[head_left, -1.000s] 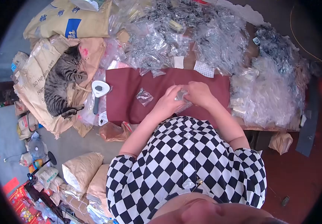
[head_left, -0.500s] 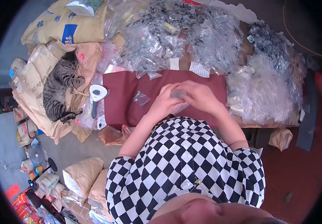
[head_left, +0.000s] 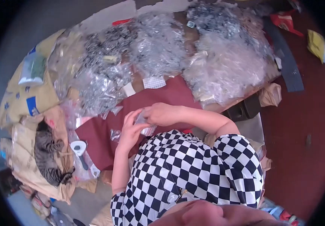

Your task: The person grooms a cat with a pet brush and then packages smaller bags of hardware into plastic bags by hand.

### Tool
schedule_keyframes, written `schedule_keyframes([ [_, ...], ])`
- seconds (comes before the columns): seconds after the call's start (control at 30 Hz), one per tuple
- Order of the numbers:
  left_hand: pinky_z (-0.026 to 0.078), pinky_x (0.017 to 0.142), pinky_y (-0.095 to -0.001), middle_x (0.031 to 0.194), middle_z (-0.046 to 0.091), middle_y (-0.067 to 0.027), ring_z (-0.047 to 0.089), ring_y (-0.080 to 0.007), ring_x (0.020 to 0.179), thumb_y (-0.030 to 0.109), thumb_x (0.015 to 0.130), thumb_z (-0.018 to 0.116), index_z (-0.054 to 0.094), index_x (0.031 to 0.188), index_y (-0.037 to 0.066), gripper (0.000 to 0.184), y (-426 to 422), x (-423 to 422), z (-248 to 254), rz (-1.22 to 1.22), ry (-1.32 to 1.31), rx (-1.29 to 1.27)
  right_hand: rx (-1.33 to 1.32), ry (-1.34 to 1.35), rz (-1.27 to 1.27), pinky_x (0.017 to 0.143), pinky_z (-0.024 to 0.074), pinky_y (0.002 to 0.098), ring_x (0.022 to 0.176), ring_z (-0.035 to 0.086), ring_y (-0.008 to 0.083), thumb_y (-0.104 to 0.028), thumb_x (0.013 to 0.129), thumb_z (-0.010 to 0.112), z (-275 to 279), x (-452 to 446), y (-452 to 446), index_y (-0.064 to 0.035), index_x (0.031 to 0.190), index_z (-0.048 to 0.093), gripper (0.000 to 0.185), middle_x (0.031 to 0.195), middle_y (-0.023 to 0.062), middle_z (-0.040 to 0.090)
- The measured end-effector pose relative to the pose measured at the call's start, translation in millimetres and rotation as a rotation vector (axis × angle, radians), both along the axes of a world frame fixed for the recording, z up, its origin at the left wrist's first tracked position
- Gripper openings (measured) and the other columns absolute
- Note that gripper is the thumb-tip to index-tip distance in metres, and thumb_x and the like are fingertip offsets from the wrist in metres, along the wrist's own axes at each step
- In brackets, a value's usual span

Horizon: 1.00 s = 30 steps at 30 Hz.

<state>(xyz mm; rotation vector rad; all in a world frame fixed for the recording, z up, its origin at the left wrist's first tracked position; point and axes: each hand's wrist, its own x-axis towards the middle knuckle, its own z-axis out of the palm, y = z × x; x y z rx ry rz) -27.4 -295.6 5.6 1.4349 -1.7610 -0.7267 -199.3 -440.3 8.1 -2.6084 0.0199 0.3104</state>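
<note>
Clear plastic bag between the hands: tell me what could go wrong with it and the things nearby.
The clear plastic bag is between the left hand and the right hand; it might slip from the fingers. The small bag lies on the maroon cloth close to the left forearm, which could brush it aside. The cat lies near the white tool and might knock it.

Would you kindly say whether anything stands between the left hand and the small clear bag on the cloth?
Nothing visible does: the small clear bag lies on the maroon cloth, right beside the left hand.
</note>
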Motion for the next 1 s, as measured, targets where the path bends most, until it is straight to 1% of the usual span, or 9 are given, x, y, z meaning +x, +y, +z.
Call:
schedule_keyframes([
  [0.07, 0.039, 0.105, -0.0437, 0.136, 0.053, -0.0115, 0.045, -0.0358, 0.127, 0.003, 0.074, 0.068, 0.076, 0.095, 0.015, 0.025, -3.5, -4.2, 11.1, 0.044, -0.002, -0.016, 0.012, -0.363, -0.027, 0.068, 0.053, 0.0425, 0.09, 0.066, 0.0289, -0.014, 0.076, 0.065, 20.2, -12.4, -3.4, -0.0076, 0.083, 0.069, 0.01, 0.093, 0.0113, 0.068],
  [0.3, 0.04, 0.104, -0.0444, 0.136, 0.052, -0.0132, 0.046, -0.0357, 0.127, 0.004, 0.076, 0.069, 0.075, 0.097, 0.012, 0.024, -45.3, -36.2, 18.6, -0.165, -0.006, -0.048, 0.026, -0.109, -0.076, 0.069, 0.0527, 0.0472, 0.076, 0.068, 0.0327, -0.025, 0.078, 0.065, -35.3, -33.7, -8.4, -0.0079, 0.087, 0.07, 0.019, 0.09, 0.0132, 0.07],
  [0.37, 0.042, 0.104, -0.0434, 0.138, 0.049, -0.015, 0.047, -0.0369, 0.125, 0.007, 0.081, 0.069, 0.071, 0.109, 0.013, 0.028, -53.7, -37.8, -4.4, 0.003, -0.037, -0.097, -0.097, -0.279, -0.406, 0.07, 0.0525, 0.046, 0.079, 0.068, 0.0346, -0.025, 0.081, 0.063, -53.2, -45.5, -30.7, -0.0087, 0.089, 0.07, 0.02, 0.09, 0.0137, 0.07],
  [0.4, 0.042, 0.104, -0.0434, 0.138, 0.049, -0.015, 0.047, -0.0369, 0.125, 0.007, 0.081, 0.069, 0.071, 0.109, 0.013, 0.028, -54.7, -36.5, -7.6, 0.008, -0.037, -0.087, -0.005, 0.11, -0.584, 0.078, 0.0527, 0.0431, 0.091, 0.067, 0.0327, -0.023, 0.087, 0.059, -6.6, -47.6, -48.6, -0.0137, 0.103, 0.07, 0.022, 0.094, 0.0115, 0.07],
  [0.47, 0.043, 0.101, -0.0429, 0.137, 0.05, -0.016, 0.05, -0.0361, 0.123, 0.009, 0.085, 0.068, 0.064, 0.122, 0.012, 0.038, -48.6, -29.9, -14.0, 0.359, -0.032, -0.051, 0.362, -0.335, -0.794, 0.08, 0.0535, 0.0364, 0.089, 0.068, 0.0255, -0.017, 0.085, 0.06, -30.7, -91.9, -95.9, -0.0118, 0.108, 0.07, 0.025, 0.095, 0.0101, 0.071],
  [0.63, 0.048, 0.096, -0.0426, 0.134, 0.049, -0.0142, 0.052, -0.0352, 0.119, 0.011, 0.081, 0.072, 0.056, 0.129, 0.012, 0.051, 27.3, 8.4, -110.9, 0.121, -0.207, 0.291, 0.341, -0.666, -1.417, 0.082, 0.0476, 0.0312, 0.1, 0.065, 0.0156, -0.042, 0.103, 0.038, -10.5, -202.9, -205.3, -0.0143, 0.134, 0.056, 0.045, 0.115, 0.0041, 0.071],
  [0.73, 0.049, 0.093, -0.0431, 0.129, 0.052, -0.0137, 0.053, -0.0358, 0.115, 0.012, 0.077, 0.074, 0.054, 0.131, 0.011, 0.057, 60.2, 1.1, -124.4, 0.018, -0.284, 0.401, 0.223, -0.718, -1.701, 0.083, 0.0507, 0.0388, 0.102, 0.065, 0.0199, -0.036, 0.101, 0.047, -35.0, -275.3, -247.4, -0.0175, 0.137, 0.054, 0.041, 0.116, 0.0063, 0.068],
  [0.8, 0.05, 0.092, -0.0435, 0.12, 0.056, -0.0145, 0.055, -0.0354, 0.111, 0.013, 0.074, 0.075, 0.053, 0.132, 0.011, 0.062, 72.4, -1.3, -139.9, 0.023, -0.29, 0.349, 0.113, -0.291, -1.961, 0.08, 0.0531, 0.0437, 0.102, 0.062, 0.0229, -0.029, 0.096, 0.055, -77.8, -345.6, -276.6, -0.0165, 0.137, 0.053, 0.043, 0.118, 0.0065, 0.063],
  [1.0, 0.05, 0.086, -0.0422, 0.112, 0.058, -0.0099, 0.06, -0.0305, 0.102, 0.009, 0.081, 0.065, 0.057, 0.131, 0.017, 0.051, 84.4, -5.8, -151.9, 0.058, -0.332, 0.379, 0.432, -0.581, -2.257, 0.082, 0.0536, 0.0496, 0.115, 0.052, 0.0282, -0.027, 0.086, 0.069, -74.2, -345.1, -270.3, -0.0116, 0.134, 0.051, 0.054, 0.131, 0.0101, 0.052],
])
